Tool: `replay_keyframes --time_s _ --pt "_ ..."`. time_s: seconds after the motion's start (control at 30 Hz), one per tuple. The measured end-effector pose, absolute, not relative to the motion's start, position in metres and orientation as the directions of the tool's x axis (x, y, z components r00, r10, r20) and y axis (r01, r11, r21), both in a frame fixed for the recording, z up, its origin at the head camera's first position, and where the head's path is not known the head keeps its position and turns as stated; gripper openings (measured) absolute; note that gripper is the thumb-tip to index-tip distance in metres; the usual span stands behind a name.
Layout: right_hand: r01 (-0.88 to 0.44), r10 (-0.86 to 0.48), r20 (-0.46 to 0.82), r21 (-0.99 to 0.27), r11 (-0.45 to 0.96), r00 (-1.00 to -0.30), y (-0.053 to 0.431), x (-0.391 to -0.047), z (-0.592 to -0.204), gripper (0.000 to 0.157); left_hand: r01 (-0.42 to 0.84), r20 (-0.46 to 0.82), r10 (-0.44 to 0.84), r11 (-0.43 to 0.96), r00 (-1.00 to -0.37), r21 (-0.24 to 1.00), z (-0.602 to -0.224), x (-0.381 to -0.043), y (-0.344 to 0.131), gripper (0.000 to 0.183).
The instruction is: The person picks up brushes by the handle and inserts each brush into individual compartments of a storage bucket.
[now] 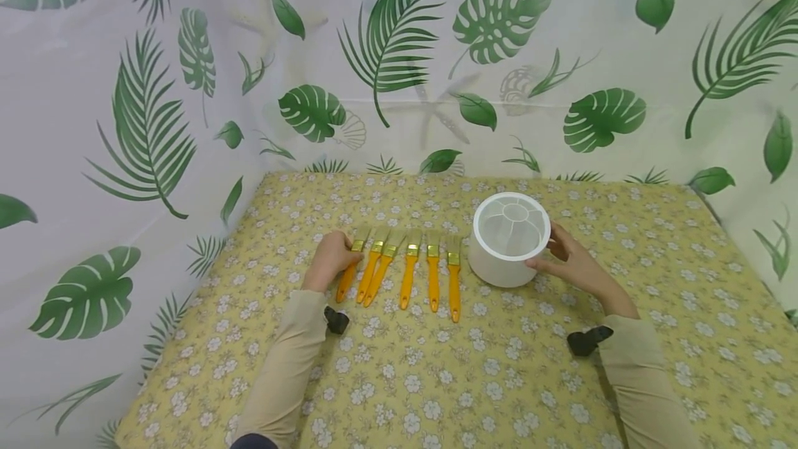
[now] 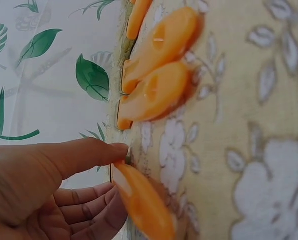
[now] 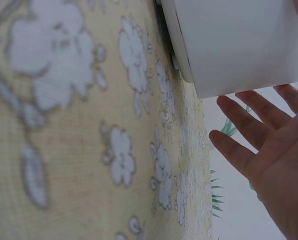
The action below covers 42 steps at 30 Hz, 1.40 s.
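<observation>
In the head view, my left hand (image 1: 330,260) pinches the leftmost flat paintbrush (image 1: 346,283) between thumb and fingers, near where its orange handle (image 2: 145,202) meets the gold ferrule. The brush lies at the left end of a row, bristles pointing away from me. On the right stands a round white divided organizer (image 1: 503,270), upright, with a ring compartment at its centre. My right hand (image 1: 576,269) rests against its right side, thumb toward the front and fingers farther back. The right wrist view shows those fingers (image 3: 246,120) spread and fairly straight, tips at the white wall (image 3: 238,50).
Several more paintbrushes lie between the hands; two of them, a near pair (image 1: 378,279), touch, and others like the rightmost brush (image 1: 454,293) lie apart. A yellow flowered cloth (image 1: 411,380) covers the table. White leaf-print sheeting (image 1: 399,137) hangs behind and at the sides.
</observation>
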State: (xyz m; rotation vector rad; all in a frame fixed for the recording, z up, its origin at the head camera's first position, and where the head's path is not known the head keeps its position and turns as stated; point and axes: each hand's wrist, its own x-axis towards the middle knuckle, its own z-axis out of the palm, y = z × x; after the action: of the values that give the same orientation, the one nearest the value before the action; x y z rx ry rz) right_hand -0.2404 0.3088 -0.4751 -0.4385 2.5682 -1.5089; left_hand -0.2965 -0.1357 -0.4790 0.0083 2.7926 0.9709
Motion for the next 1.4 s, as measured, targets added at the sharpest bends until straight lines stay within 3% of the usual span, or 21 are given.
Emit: replay_keyframes --time_s 0.3,0.47,0.6,1.4 --pt "-0.212 -0.339 0.048 -0.861 0.463 -0.939 0.311 -0.241 -0.476 0.089 -0.039 -0.146 0.075 0.758 -0.986 0.652 -0.476 -0.296 -0.138 0.049" --pt "-0.208 -0.337 0.046 -0.863 0.46 -0.94 0.309 -0.242 -0.474 0.089 -0.047 -0.121 0.042 0.76 -0.992 0.648 -0.473 -0.295 -0.139 0.017" --pt "-0.206 -0.338 0.046 -0.866 0.455 -0.94 0.309 -0.242 -0.473 0.089 -0.046 -0.1 0.027 0.753 -0.995 0.657 -0.472 -0.294 -0.139 0.034" --pt "-0.203 -0.357 0.044 -0.885 0.42 -0.933 0.31 -0.243 -0.47 0.089 0.094 0.132 -0.002 0.693 -0.991 0.715 -0.456 -0.29 -0.124 0.031"
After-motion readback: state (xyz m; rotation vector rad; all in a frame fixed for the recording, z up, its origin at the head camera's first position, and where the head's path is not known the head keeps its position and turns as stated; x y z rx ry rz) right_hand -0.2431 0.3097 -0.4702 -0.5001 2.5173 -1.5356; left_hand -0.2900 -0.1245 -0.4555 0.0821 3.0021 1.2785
